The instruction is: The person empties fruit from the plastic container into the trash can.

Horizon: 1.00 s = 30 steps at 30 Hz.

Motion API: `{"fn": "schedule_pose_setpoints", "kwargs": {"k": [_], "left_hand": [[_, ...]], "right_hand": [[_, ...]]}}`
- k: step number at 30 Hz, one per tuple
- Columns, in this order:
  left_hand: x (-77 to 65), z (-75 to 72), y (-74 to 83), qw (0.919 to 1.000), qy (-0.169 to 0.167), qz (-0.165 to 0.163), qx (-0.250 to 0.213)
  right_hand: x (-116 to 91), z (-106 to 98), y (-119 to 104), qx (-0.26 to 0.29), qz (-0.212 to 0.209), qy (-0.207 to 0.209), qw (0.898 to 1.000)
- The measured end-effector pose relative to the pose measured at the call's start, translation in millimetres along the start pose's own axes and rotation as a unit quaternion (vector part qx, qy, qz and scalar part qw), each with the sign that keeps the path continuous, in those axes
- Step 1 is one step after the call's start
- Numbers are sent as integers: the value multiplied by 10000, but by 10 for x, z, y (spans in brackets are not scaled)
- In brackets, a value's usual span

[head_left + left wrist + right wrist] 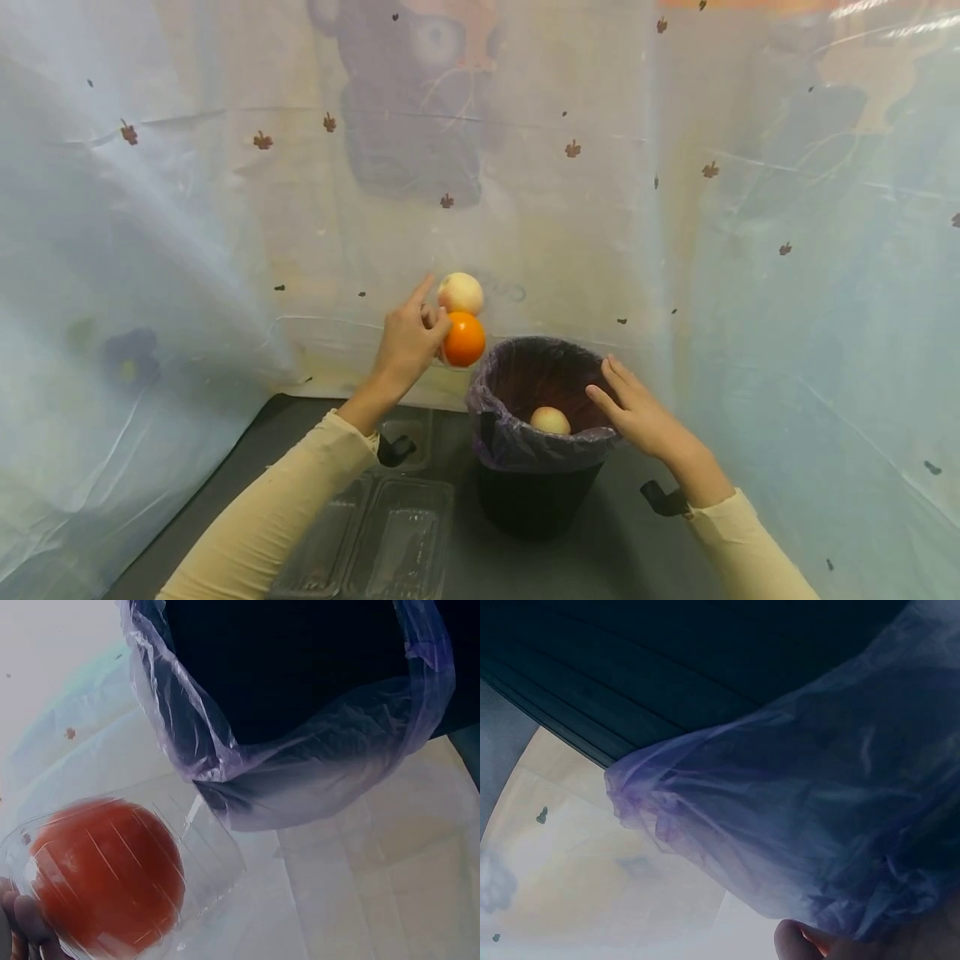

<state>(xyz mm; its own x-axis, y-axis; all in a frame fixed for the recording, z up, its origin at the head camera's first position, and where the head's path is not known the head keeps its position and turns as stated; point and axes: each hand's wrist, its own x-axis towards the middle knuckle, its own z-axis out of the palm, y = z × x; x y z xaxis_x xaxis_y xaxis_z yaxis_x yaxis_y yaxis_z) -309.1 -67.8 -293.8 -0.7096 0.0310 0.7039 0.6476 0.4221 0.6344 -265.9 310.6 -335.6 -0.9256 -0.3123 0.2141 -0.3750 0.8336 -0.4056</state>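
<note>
Raised left of the bin, my left hand (408,337) grips a clear plastic container (206,847) by its edge, index finger pointing up. An orange (464,340) lies in the container, with a pale yellow-pink fruit (461,293) just beyond it. The left wrist view shows the orange through the ribbed clear wall. My right hand (637,408) is at the right rim of a black bin (536,500), fingers spread and fairly straight over the purple liner (547,450). Inside the bin sits another pale round fruit (551,420).
Two clear plastic trays (401,537) and a smaller clear container (416,429) lie on the dark table (637,550), partly behind my left forearm. A patterned plastic curtain (555,233) hangs behind and at both sides.
</note>
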Motion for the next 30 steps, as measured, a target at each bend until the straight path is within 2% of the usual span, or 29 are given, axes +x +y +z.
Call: {"fn": "schedule_pose_setpoints", "kwargs": {"k": [5, 15, 24, 30], "left_hand": [[14, 50, 44, 9984, 158, 421, 335], [36, 170, 99, 9932, 293, 862, 728], [9, 301, 179, 9791, 398, 1477, 1342], [-14, 366, 209, 9671, 473, 1684, 1846]], "right_hand": [[0, 10, 1, 17, 17, 8, 10000], [-3, 20, 9, 37, 32, 45, 10000], [-6, 15, -5, 92, -8, 74, 9999], [-5, 17, 2, 78, 4, 79, 9999]]}}
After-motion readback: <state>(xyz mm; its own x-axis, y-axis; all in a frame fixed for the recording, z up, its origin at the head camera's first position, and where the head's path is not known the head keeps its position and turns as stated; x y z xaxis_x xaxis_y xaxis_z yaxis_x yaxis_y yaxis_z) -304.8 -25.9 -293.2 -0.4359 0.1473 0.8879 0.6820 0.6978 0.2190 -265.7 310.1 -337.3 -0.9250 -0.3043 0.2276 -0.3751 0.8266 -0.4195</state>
